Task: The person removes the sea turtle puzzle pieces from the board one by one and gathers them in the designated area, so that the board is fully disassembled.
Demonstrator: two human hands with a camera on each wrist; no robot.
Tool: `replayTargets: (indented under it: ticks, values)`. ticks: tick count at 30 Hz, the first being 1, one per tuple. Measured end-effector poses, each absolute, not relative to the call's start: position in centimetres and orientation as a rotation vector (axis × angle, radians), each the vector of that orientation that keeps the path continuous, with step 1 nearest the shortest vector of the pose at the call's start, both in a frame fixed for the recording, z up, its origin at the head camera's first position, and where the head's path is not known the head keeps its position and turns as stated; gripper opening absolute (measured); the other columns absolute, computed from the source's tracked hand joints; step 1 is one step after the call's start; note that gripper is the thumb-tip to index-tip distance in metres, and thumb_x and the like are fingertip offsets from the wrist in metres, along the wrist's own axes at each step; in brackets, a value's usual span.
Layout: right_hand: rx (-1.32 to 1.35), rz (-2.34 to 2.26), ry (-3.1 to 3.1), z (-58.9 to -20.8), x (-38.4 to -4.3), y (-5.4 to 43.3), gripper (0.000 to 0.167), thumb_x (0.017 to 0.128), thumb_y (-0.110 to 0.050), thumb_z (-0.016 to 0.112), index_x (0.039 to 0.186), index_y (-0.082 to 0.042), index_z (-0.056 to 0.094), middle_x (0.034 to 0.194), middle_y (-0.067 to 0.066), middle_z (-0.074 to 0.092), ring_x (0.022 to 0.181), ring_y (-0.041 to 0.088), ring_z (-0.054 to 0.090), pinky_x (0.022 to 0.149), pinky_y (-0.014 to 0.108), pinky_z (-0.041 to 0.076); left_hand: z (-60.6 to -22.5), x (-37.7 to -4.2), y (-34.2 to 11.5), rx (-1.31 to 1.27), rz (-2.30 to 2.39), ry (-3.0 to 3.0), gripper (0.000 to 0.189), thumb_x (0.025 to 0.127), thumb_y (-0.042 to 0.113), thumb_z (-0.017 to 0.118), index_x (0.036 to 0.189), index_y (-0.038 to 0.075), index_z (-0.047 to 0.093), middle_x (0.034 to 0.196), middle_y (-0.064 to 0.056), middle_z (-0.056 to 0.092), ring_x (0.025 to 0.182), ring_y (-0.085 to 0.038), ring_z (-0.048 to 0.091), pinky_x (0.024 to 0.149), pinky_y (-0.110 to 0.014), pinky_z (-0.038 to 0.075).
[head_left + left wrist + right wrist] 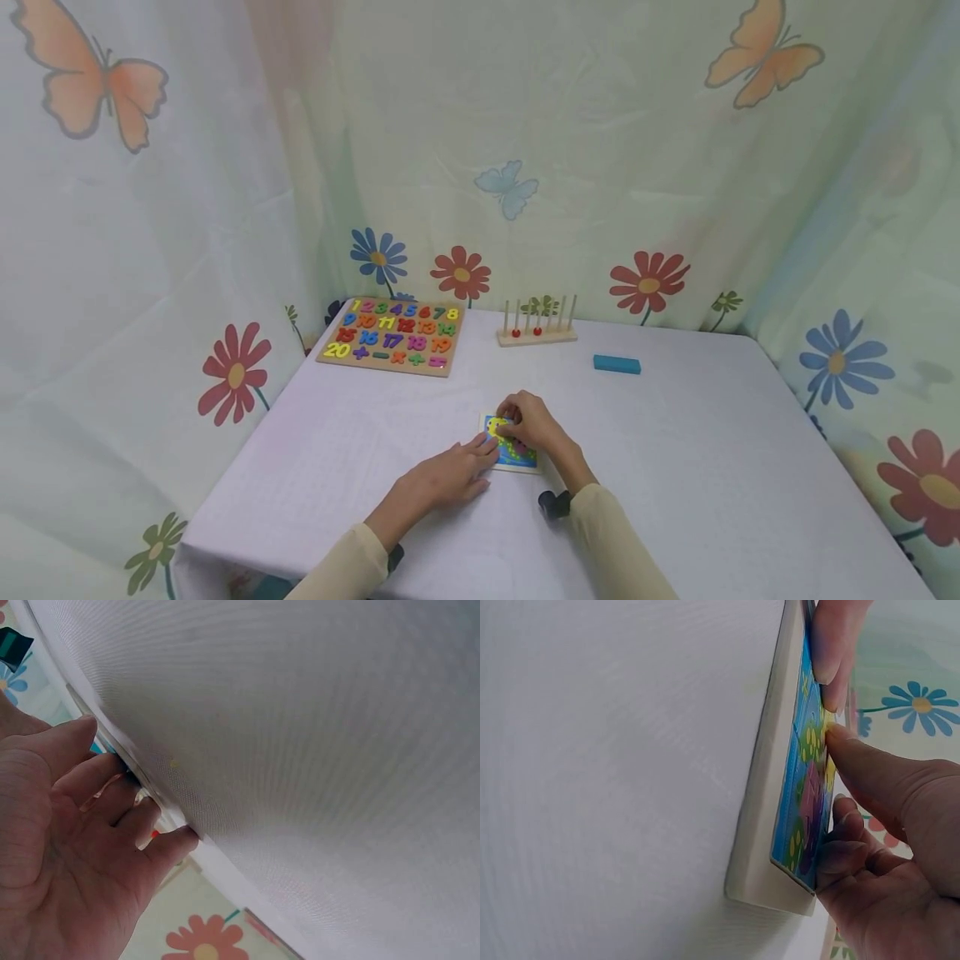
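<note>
A small wooden picture puzzle (517, 461) with a blue, yellow and green picture lies flat near the table's front middle. My left hand (454, 473) rests over its left edge with fingers extended; in the left wrist view the left hand (97, 832) is seen from the palm side, fingertips at the table surface. From the right, my right hand (532, 421) bends over the puzzle, its thumb and curled fingers pinching at a yellow puzzle piece (493, 425). The right wrist view shows the right thumb (855, 754) on the yellow part, with the index fingertip largely hidden.
A wooden number board (386, 369) with colourful numerals lies at the back left. Behind the puzzle stands a wooden peg stand (551, 336) with two red beads. A teal block (617, 364) lies at the back right. A flowered curtain (570, 208) surrounds the white-covered table (712, 467).
</note>
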State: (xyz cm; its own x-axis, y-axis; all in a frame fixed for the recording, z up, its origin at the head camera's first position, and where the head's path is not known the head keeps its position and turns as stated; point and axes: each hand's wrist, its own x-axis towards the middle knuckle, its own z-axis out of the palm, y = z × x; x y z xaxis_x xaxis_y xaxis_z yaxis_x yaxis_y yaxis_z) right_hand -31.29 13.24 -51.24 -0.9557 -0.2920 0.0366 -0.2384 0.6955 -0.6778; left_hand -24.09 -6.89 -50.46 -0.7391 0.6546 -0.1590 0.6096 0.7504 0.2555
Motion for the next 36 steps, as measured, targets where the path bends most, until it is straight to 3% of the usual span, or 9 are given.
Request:
replayTargets:
  ticks: [20, 30, 36]
  values:
    - [-0.451, -1.17, 2.88, -51.48, -31.08, 12.92, 0.022, 0.088, 0.0, 0.087, 0.102, -0.003, 0.07, 0.091, 0.005, 0.063, 0.082, 0.017, 0.055, 0.074, 0.028, 0.051, -50.24, -23.93, -6.63, 0.987, 0.246, 2.715, 0.056, 0.109, 0.028, 0.066, 0.16, 0.009, 0.052, 0.172, -0.003, 0.041, 0.163, -0.024, 0.031, 0.124, -0.05, 0.041]
    - [-0.422, -1.308, 2.909, -51.58, -30.76, 13.05, 0.011, 0.093, 0.001, 0.081, 0.096, -0.006, 0.073, 0.09, 0.002, 0.07, 0.079, 0.015, 0.062, 0.072, 0.028, 0.056, -49.97, -23.9, -6.6, 0.978, 0.272, 2.705, 0.056, 0.109, 0.027, 0.067, 0.16, 0.009, 0.052, 0.172, -0.003, 0.042, 0.162, -0.024, 0.032, 0.124, -0.05, 0.041]
    - [-0.372, -1.357, 2.908, -51.87, -30.87, 13.44, 0.007, 0.094, -0.001, 0.082, 0.093, -0.006, 0.077, 0.083, -0.002, 0.071, 0.077, 0.013, 0.06, 0.071, 0.023, 0.053, -49.76, -23.88, -6.55, 0.974, 0.263, 2.696, 0.056, 0.109, 0.028, 0.066, 0.161, 0.009, 0.051, 0.172, -0.004, 0.042, 0.162, -0.025, 0.032, 0.124, -0.05, 0.041]
